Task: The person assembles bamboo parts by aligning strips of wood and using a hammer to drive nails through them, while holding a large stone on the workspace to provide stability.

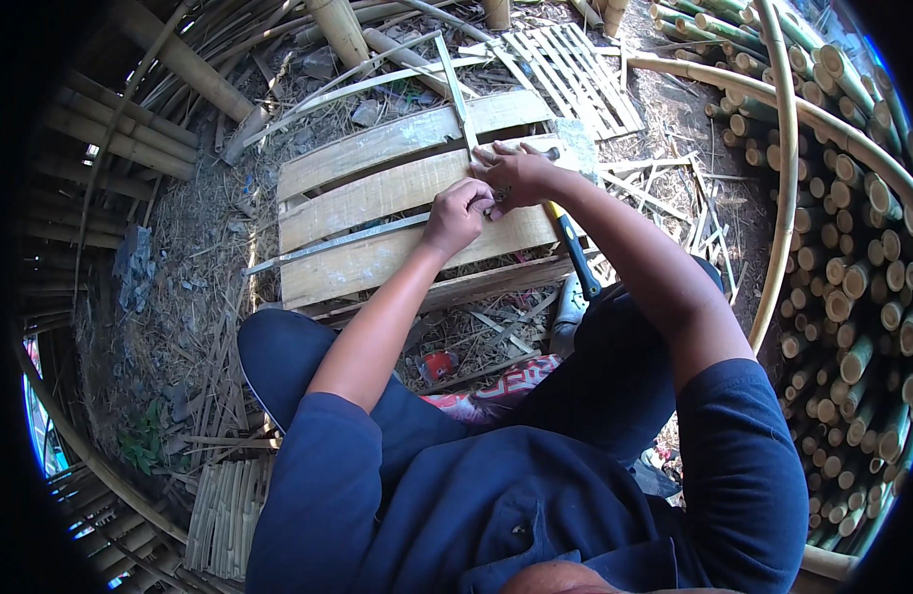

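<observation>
My two hands meet over the right part of a low table of pale wooden planks (377, 203). My left hand (456, 215) is closed in a pinch, and what its fingertips hold is too small to make out. Just right of it, my right hand (521, 178) lies with fingers spread over the near end of a thin bamboo strip (454, 89), which runs away past the table's far edge. Another strip (347, 242) lies lengthwise across the planks, its right part passing toward my hands. A hammer with a black and yellow handle (575, 252) rests at the table's right, partly hidden by my right forearm.
Slatted bamboo panels (575, 74) lie beyond the table, and a strip frame (674, 193) sits to its right. Cut bamboo poles (842, 267) are stacked at the far right. Bent poles (785, 178) arch before them. A bundle of strips (229, 515) lies lower left.
</observation>
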